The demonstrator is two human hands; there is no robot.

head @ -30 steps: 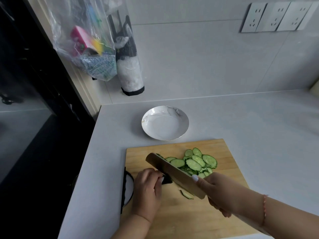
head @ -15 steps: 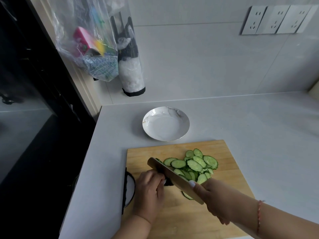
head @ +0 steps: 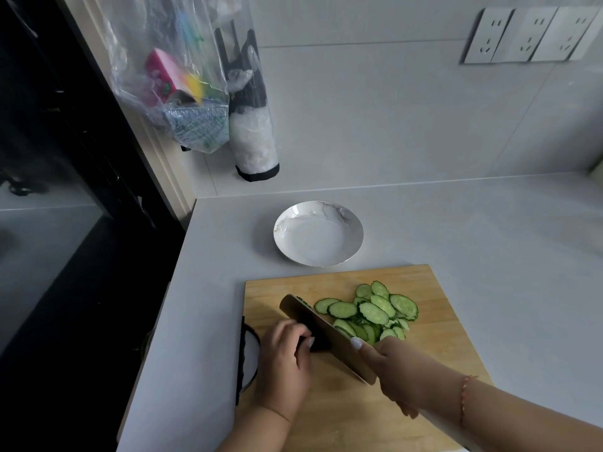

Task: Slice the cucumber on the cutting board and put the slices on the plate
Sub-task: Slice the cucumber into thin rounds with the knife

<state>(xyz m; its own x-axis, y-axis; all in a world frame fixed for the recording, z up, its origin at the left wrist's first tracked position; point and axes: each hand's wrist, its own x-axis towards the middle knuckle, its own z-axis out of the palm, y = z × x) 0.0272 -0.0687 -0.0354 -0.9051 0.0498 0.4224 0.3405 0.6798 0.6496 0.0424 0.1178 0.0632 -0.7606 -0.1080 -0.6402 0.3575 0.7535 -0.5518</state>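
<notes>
Right hand [head: 396, 370] grips cleaver [head: 326, 337] on cutting board [head: 456, 321]; left hand [head: 284, 363] holds cucumber end [head: 315, 346]. Slices [head: 372, 311] at blade's 2 o'clock; plate [head: 318, 233] at board's 12 o'clock.

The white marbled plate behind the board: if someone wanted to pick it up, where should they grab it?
Probably by the rim of the white marbled plate on its right side, thumb over the edge and fingers underneath. It is shallow, sits flat on the grey countertop, and that side looks unobstructed, while the wooden cutting board lies close in front.

Pale grey countertop [head: 473, 243] bearing a white plate [head: 287, 252] far, wooden cutting board [head: 450, 308] near.
</notes>
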